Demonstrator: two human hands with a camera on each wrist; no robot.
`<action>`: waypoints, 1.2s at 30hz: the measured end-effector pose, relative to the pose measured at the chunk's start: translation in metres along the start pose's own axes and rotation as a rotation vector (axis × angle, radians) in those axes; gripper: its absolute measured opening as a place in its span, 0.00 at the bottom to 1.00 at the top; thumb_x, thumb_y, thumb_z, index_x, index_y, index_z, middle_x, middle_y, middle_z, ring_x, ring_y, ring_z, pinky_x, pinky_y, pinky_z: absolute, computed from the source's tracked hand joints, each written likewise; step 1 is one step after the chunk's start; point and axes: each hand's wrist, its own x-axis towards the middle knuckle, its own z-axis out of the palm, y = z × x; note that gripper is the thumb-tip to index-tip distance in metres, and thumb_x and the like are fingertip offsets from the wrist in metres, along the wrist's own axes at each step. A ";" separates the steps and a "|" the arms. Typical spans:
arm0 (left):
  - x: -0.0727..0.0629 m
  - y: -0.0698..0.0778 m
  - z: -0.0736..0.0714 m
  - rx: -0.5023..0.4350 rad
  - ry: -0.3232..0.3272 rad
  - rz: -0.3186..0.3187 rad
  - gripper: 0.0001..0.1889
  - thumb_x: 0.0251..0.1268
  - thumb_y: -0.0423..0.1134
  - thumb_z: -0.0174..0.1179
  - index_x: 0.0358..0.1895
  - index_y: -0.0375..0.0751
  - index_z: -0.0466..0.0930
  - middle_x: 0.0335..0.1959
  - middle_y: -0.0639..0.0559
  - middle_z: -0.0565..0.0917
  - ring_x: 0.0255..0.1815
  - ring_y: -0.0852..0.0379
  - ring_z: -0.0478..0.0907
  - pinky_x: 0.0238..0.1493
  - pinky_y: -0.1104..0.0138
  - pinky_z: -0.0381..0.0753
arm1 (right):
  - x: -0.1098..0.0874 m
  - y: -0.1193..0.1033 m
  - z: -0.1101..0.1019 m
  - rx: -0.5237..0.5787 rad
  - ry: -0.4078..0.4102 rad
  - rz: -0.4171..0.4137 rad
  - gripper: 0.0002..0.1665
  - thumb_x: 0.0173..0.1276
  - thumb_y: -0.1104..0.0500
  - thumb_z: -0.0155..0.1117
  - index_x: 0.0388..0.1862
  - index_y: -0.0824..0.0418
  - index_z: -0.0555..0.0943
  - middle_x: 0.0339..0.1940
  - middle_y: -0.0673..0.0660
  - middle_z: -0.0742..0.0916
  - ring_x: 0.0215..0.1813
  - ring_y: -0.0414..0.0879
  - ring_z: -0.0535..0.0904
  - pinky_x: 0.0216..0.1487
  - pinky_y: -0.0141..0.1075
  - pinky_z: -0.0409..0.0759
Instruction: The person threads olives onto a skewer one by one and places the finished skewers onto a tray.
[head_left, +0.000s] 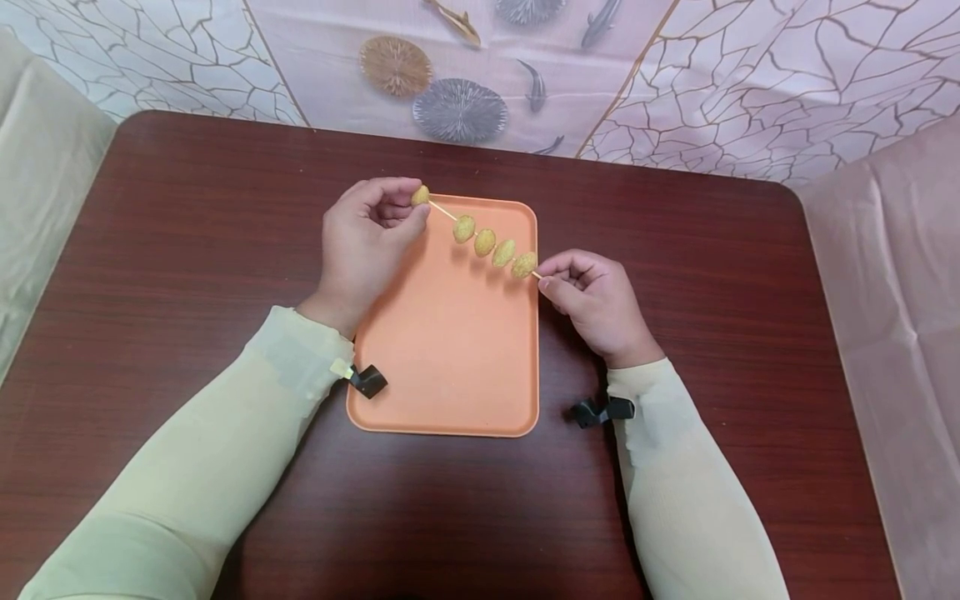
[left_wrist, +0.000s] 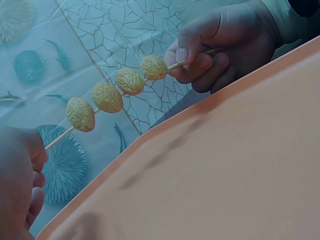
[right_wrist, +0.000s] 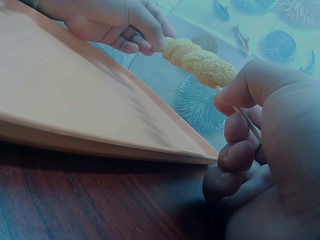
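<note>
A thin wooden skewer (head_left: 443, 211) slants over the upper part of an orange tray (head_left: 450, 358), its left end higher in the head view. Several yellow, wrinkled oval pieces (head_left: 485, 242) are threaded along it, bunched toward the right. My left hand (head_left: 367, 242) pinches one more yellow oval piece (head_left: 421, 196) between thumb and fingers at the skewer's left end. With thumb and forefinger, my right hand (head_left: 596, 300) grips the skewer's right end, just beyond the last piece. In the right wrist view the stick's end (right_wrist: 248, 125) runs back under that palm.
The tray lies on a dark reddish-brown table (head_left: 712, 275). Behind the far table edge hangs a patterned cloth (head_left: 465, 75) with fish and round motifs. Black wrist straps (head_left: 367, 381) stick out below both hands. The skewer's shadow falls across the tray.
</note>
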 end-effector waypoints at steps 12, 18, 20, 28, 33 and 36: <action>-0.002 0.002 0.000 0.028 -0.035 -0.033 0.13 0.69 0.34 0.79 0.54 0.41 0.95 0.44 0.49 0.91 0.41 0.63 0.87 0.48 0.75 0.90 | 0.000 0.001 0.000 0.007 -0.002 -0.006 0.07 0.75 0.69 0.69 0.46 0.71 0.90 0.24 0.45 0.84 0.25 0.36 0.74 0.25 0.27 0.73; -0.003 0.002 0.001 0.050 -0.053 -0.024 0.13 0.69 0.34 0.79 0.54 0.41 0.94 0.44 0.49 0.90 0.42 0.63 0.87 0.49 0.74 0.91 | 0.000 0.001 -0.001 -0.025 -0.010 -0.014 0.07 0.76 0.67 0.71 0.46 0.70 0.91 0.30 0.44 0.89 0.31 0.35 0.80 0.33 0.25 0.80; -0.003 0.002 0.001 0.056 -0.059 -0.022 0.13 0.69 0.34 0.79 0.54 0.41 0.94 0.44 0.49 0.90 0.42 0.63 0.87 0.49 0.74 0.91 | 0.000 0.001 -0.001 -0.029 -0.014 -0.016 0.07 0.76 0.67 0.71 0.46 0.70 0.92 0.31 0.44 0.90 0.32 0.35 0.82 0.34 0.26 0.82; -0.005 0.003 0.003 0.055 -0.077 -0.019 0.13 0.69 0.34 0.79 0.54 0.41 0.94 0.43 0.50 0.90 0.42 0.62 0.86 0.48 0.74 0.91 | 0.000 0.002 -0.001 -0.028 -0.018 -0.027 0.06 0.75 0.68 0.71 0.45 0.68 0.92 0.30 0.45 0.90 0.31 0.36 0.81 0.34 0.26 0.82; -0.006 0.003 0.004 0.053 -0.089 -0.007 0.13 0.68 0.33 0.80 0.53 0.41 0.94 0.43 0.48 0.90 0.41 0.62 0.86 0.47 0.75 0.91 | 0.000 0.002 -0.001 -0.029 -0.021 -0.027 0.07 0.75 0.68 0.70 0.45 0.70 0.91 0.30 0.45 0.89 0.31 0.36 0.81 0.33 0.26 0.81; -0.006 0.005 0.004 0.047 -0.091 -0.006 0.12 0.68 0.34 0.80 0.53 0.41 0.95 0.43 0.46 0.90 0.41 0.61 0.86 0.48 0.76 0.90 | 0.000 0.002 -0.001 -0.029 -0.022 -0.029 0.07 0.74 0.68 0.70 0.46 0.71 0.91 0.29 0.45 0.89 0.31 0.36 0.80 0.33 0.26 0.80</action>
